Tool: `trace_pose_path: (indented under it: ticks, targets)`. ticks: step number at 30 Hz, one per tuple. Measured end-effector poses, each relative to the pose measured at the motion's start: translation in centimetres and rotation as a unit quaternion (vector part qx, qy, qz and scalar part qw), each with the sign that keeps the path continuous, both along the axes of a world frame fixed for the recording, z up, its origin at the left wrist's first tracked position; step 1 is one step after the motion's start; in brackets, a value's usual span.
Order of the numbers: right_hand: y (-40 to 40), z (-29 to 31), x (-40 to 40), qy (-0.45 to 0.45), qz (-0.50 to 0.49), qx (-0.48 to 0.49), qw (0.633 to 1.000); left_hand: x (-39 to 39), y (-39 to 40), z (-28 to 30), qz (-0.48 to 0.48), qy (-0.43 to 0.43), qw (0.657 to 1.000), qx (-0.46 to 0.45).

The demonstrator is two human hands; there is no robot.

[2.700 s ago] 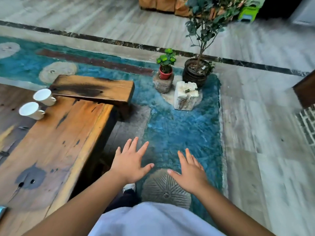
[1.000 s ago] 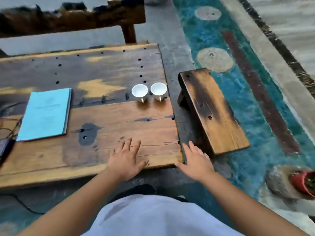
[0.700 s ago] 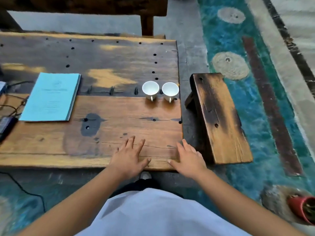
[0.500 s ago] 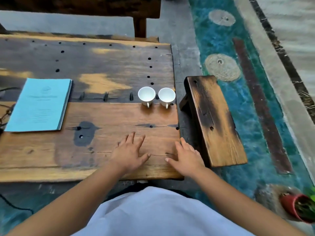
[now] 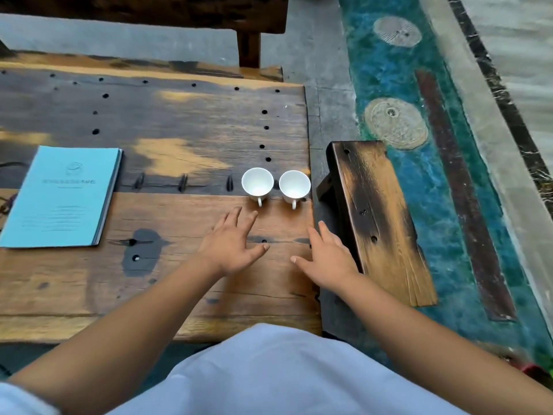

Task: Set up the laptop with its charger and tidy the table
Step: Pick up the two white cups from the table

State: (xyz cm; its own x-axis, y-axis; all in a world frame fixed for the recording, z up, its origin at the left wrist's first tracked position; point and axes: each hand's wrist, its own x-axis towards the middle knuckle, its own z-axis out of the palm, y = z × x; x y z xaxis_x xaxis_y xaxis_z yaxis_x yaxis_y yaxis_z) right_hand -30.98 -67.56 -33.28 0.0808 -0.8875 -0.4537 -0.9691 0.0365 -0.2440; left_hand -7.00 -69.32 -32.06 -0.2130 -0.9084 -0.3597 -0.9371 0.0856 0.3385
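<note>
So compared with half a second back, both hands are sliding further up the table [image 5: 179,295] toward the two white cups. The left hand [image 5: 230,247] is reaching with fingers stretched out flat, tips now just short of the left cup [image 5: 257,182], whereas before it was sitting near the table's front edge. The right hand [image 5: 327,259] is moving up too, fingers spread, hovering over the table's right edge close to the right cup [image 5: 294,184]. Neither grip is holding anything, both wide open.

The cups are sitting side by side, nearly touching, handles pointing toward the person, right near the table's right edge. The blue booklet [image 5: 62,196] is lying flat on the left part of the table, well apart from the hands. A bit of dark cable [image 5: 6,202] is poking in at the far left edge; the laptop and charger aren't showing in this view. A small wooden bench [image 5: 380,217] is standing just beside the table on the right, over a blue-green rug [image 5: 434,190]. Nothing is sitting between the hands and the cups.
</note>
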Motion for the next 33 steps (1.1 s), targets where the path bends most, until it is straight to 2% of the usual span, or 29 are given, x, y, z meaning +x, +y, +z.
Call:
trace_pose_path:
  ticks: [7,14,17,20,24,33]
  targets:
    - [-8.6,0.0,-0.4,-0.047,-0.047,-0.015,0.998,-1.0,-6.2,-1.7,0.018,0.077,0.997,-0.020]
    - [-15.4,-2.1,1.4,-0.078,-0.042,-0.025,0.996,-1.8,-12.1,-4.5,0.070,0.059,0.994,-0.058]
    - [-17.6,-3.4,1.5,-0.088,-0.014,-0.014,0.996,-1.9,-14.1,-5.4,0.086,0.054,0.994,-0.048]
    - [-18.9,-4.5,1.4,-0.114,0.000,0.010,0.993,-1.9,-15.6,-6.5,0.087,0.063,0.994,-0.014]
    - [-19.2,-5.7,1.3,-0.160,-0.011,0.019,0.987,-1.7,-16.4,-8.1,0.102,0.126,0.985,0.050]
    - [-18.9,-7.1,1.3,-0.221,-0.053,-0.003,0.974,-1.4,-16.5,-9.7,0.122,0.206,0.969,0.055]
